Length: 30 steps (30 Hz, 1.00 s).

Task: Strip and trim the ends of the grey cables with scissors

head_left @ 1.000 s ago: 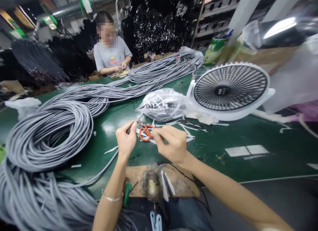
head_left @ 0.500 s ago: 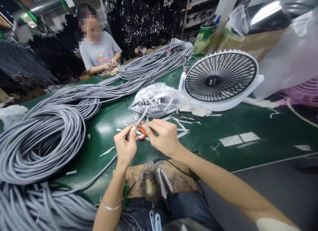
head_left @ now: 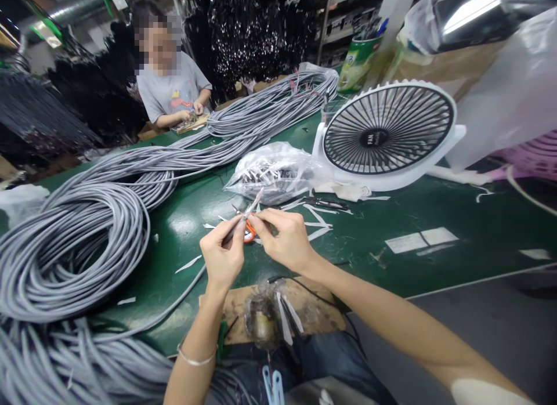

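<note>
My left hand (head_left: 224, 251) is closed, thumb and fingers pinching a grey cable (head_left: 188, 289) close to its end. The cable's pale, frayed-looking tip (head_left: 256, 201) sticks out up and to the right past the thumb. My right hand (head_left: 286, 239) has its thumb and forefinger pressed together against the cable just beside the left thumb; the exact pinch is partly hidden. Right behind the fingertips, orange-handled scissors (head_left: 250, 234) lie on the green table (head_left: 348, 242), partly covered by my hands.
Coiled grey cables (head_left: 78, 248) fill the left side. Ahead are a plastic bag (head_left: 274, 170), paper strips (head_left: 319, 228) and a white fan (head_left: 387, 135). Close to me a wooden board (head_left: 313, 312) bears a stained metal pot (head_left: 263, 321). A co-worker (head_left: 174, 86) sits across the table.
The cable tip now points more upright and shows more clearly above my fingers. My left hand has shifted slightly right, and the right fingertips stay close against it.
</note>
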Available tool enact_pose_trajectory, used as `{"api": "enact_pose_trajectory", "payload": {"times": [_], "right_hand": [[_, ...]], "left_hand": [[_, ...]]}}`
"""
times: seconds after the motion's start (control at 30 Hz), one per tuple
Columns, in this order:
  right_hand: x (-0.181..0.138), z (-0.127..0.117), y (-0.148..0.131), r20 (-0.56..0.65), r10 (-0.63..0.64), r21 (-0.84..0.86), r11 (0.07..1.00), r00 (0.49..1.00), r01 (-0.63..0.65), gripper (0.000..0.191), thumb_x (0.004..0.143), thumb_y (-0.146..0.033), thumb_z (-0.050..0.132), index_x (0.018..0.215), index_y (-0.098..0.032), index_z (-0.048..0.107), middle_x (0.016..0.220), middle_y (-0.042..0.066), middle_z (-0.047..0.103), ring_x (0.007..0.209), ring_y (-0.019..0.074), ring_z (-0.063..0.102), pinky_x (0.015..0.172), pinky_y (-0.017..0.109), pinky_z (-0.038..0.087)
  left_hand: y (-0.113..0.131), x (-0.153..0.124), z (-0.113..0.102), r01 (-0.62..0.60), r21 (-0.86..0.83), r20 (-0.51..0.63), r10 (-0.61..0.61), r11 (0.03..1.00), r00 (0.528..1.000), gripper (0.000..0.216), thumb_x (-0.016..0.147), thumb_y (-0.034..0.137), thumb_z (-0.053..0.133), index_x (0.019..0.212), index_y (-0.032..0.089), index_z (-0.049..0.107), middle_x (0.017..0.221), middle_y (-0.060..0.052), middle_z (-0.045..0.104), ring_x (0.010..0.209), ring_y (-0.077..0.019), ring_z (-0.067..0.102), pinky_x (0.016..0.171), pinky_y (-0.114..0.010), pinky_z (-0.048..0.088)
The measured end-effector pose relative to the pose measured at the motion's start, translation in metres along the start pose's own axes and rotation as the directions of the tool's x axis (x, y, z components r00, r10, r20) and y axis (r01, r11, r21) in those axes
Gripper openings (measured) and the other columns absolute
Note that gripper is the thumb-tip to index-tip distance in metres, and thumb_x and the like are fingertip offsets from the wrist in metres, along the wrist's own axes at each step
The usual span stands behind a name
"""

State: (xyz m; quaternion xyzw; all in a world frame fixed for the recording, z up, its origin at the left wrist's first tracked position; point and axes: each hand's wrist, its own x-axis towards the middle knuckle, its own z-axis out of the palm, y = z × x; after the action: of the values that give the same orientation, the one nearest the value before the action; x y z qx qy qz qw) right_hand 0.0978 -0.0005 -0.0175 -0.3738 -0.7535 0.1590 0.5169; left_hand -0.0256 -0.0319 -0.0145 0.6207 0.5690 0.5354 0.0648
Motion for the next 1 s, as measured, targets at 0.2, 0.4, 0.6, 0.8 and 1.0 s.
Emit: {"api": "enact_pose_trajectory", "payload": {"times": [0.2,0.4,0.6,0.8,1.0], "right_hand": [[-0.005,0.002,-0.001,-0.071,-0.085,0.016,0.996,0.994,0.086,0.03,0.087,-0.021,0.047,0.062,-0.014,0.061,0.053,0.001,0.06,0.044,0.0081,0.049,0.048,0.019,0.038],[-0.008,0.001,0.002,-0.114,-0.232,-0.015,0.973,0.966,0.232,0.022,0.084,-0.016,0.049,0.07,-0.013,0.065,0.061,0.004,0.066,0.048,0.0098,0.054,0.052,0.02,0.042],[0.003,0.0,0.001,-0.032,0.02,0.037,0.999,0.999,-0.019,0.029,0.085,-0.021,0.05,0.059,-0.015,0.06,0.048,-0.001,0.059,0.039,0.0076,0.048,0.042,0.018,0.036],[-0.012,0.006,-0.008,-0.173,-0.387,-0.192,0.915,0.906,0.354,0.023,0.083,-0.013,0.049,0.064,-0.015,0.061,0.054,0.003,0.061,0.047,0.0111,0.053,0.051,0.022,0.041],[-0.015,0.004,-0.006,-0.175,-0.431,-0.114,0.902,0.885,0.417,0.026,0.086,-0.016,0.045,0.065,-0.019,0.059,0.053,0.001,0.059,0.048,0.0112,0.052,0.051,0.023,0.039]], "left_hand": [[0.002,-0.002,0.001,-0.192,0.137,-0.028,0.198,0.972,0.98,0.015,0.076,0.016,0.057,0.08,0.015,0.072,0.063,-0.002,0.067,0.046,-0.0068,0.051,0.047,-0.018,0.04],[0.002,-0.006,0.004,-0.232,0.216,-0.02,0.242,0.948,0.97,0.018,0.078,0.014,0.052,0.08,0.011,0.07,0.052,0.0,0.059,0.039,-0.0062,0.044,0.042,-0.018,0.034],[-0.002,-0.011,0.006,-0.266,0.321,0.012,0.277,0.909,0.961,0.024,0.084,0.021,0.049,0.092,0.012,0.07,0.058,-0.003,0.062,0.044,-0.0077,0.048,0.047,-0.019,0.037],[-0.003,-0.013,0.008,-0.177,0.41,0.048,0.173,0.895,0.984,0.027,0.083,0.021,0.046,0.094,0.018,0.071,0.056,-0.002,0.061,0.044,-0.0094,0.048,0.046,-0.021,0.032],[-0.013,-0.005,0.009,0.012,0.306,0.126,-0.053,0.952,0.991,0.023,0.082,0.024,0.049,0.09,0.018,0.07,0.07,-0.005,0.068,0.057,-0.0142,0.059,0.055,-0.023,0.04]]}}
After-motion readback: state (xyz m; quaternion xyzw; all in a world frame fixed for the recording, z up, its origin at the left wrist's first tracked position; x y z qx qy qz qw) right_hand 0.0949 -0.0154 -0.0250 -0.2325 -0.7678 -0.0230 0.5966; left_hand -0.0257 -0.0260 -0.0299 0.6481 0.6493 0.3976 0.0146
